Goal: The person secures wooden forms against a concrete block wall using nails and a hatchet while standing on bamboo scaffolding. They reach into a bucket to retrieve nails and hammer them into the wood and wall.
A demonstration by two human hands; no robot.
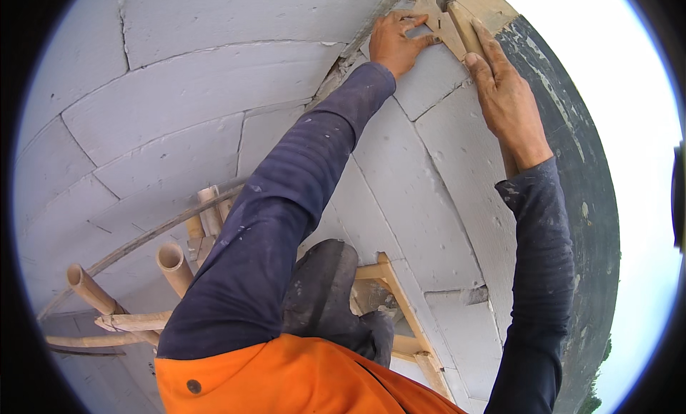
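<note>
Clasped in the right hand (509, 103), a hammer (466, 28) was at the top edge of the block wall (443, 200); the left hand (395, 46), thumb and finger parted, was just beside a nail (439, 25) on a wooden board (449, 37).

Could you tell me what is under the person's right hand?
The right hand holds a wooden handle. Its upper part is visible; the part inside the grip is covered.
</note>
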